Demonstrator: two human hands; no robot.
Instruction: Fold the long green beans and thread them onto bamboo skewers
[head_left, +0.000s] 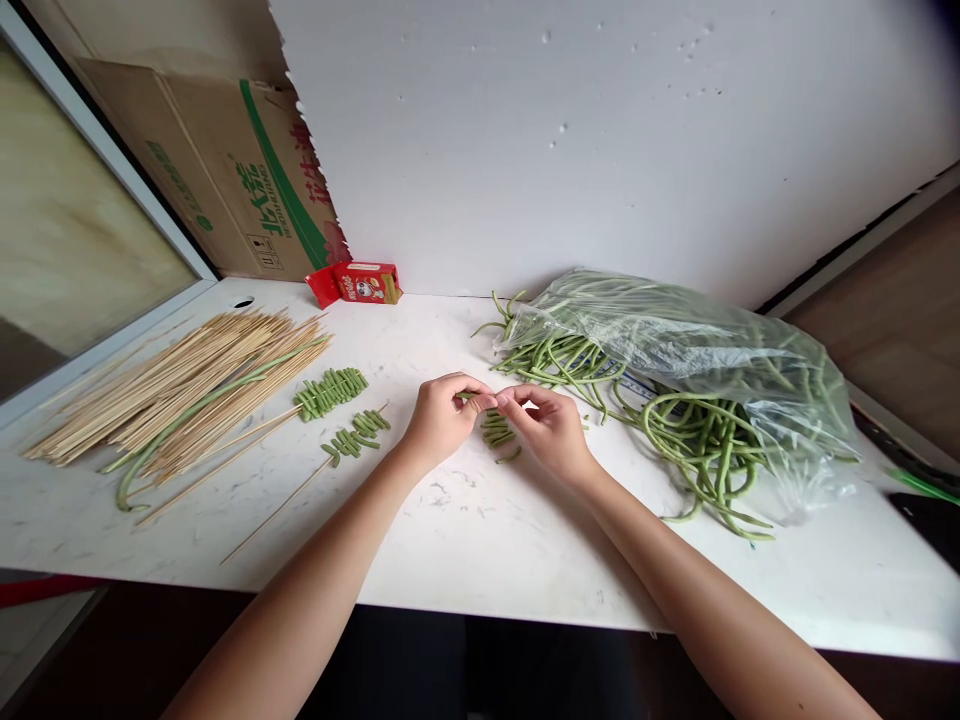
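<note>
My left hand (444, 415) and my right hand (551, 430) meet above the middle of the white tabletop, thumbs and fingertips pinched together. Between them is a short green length of long bean (466, 395), mostly covered by the fingers. Just below the fingertips lies a small pile of cut bean pieces (496, 430), partly hidden by my right hand. Left of my hands, bean pieces (355, 436) are threaded on a thin bamboo skewer (277, 510). Beyond that lies a fuller skewer of tightly packed bean pieces (330, 393).
Many bamboo skewers (202, 375) are heaped at left, with a whole long bean (187, 420) across them. On the right, whole long beans (712, 440) spill from a clear plastic bag (697, 330). A red box (369, 283) stands by the white back panel (600, 150), near a cardboard carton (225, 180).
</note>
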